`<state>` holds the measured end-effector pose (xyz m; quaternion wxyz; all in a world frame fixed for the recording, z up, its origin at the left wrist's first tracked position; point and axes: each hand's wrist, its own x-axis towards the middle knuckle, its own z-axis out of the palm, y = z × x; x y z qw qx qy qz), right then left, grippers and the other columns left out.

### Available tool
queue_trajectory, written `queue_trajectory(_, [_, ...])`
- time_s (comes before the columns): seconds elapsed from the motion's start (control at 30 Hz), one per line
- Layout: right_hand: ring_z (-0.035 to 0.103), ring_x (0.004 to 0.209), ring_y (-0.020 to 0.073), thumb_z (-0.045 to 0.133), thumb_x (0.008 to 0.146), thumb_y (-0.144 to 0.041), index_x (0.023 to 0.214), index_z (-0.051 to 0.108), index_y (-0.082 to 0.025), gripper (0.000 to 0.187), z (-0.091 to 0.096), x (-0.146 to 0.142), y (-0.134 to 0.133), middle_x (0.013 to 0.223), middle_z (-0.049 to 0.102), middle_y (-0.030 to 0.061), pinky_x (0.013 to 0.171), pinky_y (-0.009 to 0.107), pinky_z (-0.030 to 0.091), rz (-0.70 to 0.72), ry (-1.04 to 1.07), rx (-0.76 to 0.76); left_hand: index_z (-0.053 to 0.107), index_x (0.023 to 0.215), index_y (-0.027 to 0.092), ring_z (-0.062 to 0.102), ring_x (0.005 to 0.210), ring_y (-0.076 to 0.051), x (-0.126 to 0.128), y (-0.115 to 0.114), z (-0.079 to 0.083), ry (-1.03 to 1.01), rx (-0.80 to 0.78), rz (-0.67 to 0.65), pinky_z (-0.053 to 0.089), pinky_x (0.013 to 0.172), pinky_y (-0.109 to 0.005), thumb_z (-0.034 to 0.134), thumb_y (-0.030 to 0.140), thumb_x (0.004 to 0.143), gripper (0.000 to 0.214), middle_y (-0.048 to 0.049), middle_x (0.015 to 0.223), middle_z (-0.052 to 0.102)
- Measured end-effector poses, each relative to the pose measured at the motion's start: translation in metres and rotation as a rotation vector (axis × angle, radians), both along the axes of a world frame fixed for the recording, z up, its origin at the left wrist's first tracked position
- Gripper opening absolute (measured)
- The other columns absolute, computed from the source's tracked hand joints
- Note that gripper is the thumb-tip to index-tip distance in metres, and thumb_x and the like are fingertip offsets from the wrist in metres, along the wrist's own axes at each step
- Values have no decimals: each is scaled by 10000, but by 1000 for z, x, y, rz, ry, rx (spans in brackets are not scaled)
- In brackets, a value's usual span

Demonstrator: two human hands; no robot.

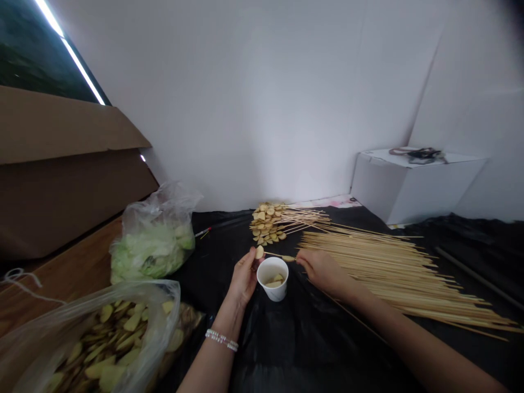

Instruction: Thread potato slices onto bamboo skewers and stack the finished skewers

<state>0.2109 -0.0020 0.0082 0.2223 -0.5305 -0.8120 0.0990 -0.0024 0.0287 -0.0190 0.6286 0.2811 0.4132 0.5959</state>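
Head cam: your L hand (pixel 244 275) pinches a pale-yellow, round veg slice (pixel 259 252) by the white paper cup (pixel 273 292); R hand (pixel 321 268) grips a thin, tan wooden skewer (pixel 273 254). Slice prob. light, slippery, splittable: hold edges. Skewer likely stiff.

The scene is dim and cool-toned. A hard, glaring strip of light (pixel 82 68) cuts the upper left; the white wall (pixel 295 136) glows softly at its middle and greys outward. The black sheet (pixel 307 344) swallows shadow detail. Wide-angle stretch slants the edges, and the top right corner darkens. The left hand (pixel 243 275) looks slightly soft, perhaps from blur.
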Motion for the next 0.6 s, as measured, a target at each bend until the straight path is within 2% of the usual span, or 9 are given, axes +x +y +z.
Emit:
queue_trajectory(0.13, [562,736,138,365,928,-237,814,590,-179,258,4,0,-2,789,648,37,646,230,316,21,20,3,704,756,113,595,582,-101,-1,2,-4,4,4,5,477,599,-220,849,274,510,329,-46,682,687])
queue_trajectory(0.4, [533,701,133,378,912,-202,762,561,-185,237,1,0,-1,749,628,25,629,232,302,51,-29,36,709,725,100,588,559,-107,-1,2,-4,21,8,13,474,578,-226,857,279,483,336,-47,638,680])
queue_trajectory(0.6, [530,763,152,384,908,-180,779,567,-175,224,-1,-1,-2,797,628,45,667,244,307,16,-74,144,714,741,99,589,580,-101,-2,1,-4,15,16,-8,473,601,-221,848,258,509,311,-53,679,690])
